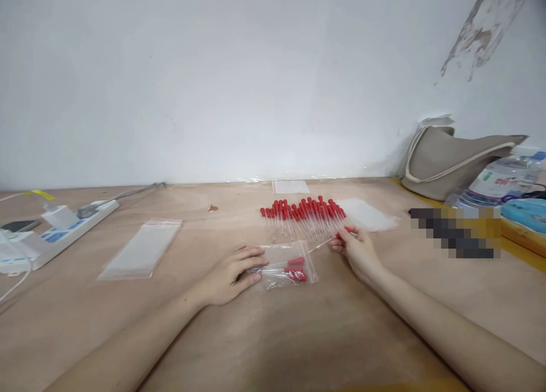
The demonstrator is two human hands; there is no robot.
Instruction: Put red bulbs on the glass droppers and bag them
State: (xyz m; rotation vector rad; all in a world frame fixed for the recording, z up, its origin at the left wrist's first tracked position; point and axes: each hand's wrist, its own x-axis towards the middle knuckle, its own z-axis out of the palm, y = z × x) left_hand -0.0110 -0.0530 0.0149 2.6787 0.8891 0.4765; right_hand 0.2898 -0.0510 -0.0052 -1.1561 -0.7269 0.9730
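Observation:
My left hand rests on the table with its fingers pinching the open end of a small clear zip bag that holds a few red-capped droppers. My right hand is closed on one glass dropper with a red bulb, held by the bulb just right of the bag. A row of several red-capped droppers lies on the table right behind both hands.
A stack of empty clear bags lies at the left, more clear bags to the right of the droppers. A white power strip sits far left. A grey bag and packets stand at the right by the wall.

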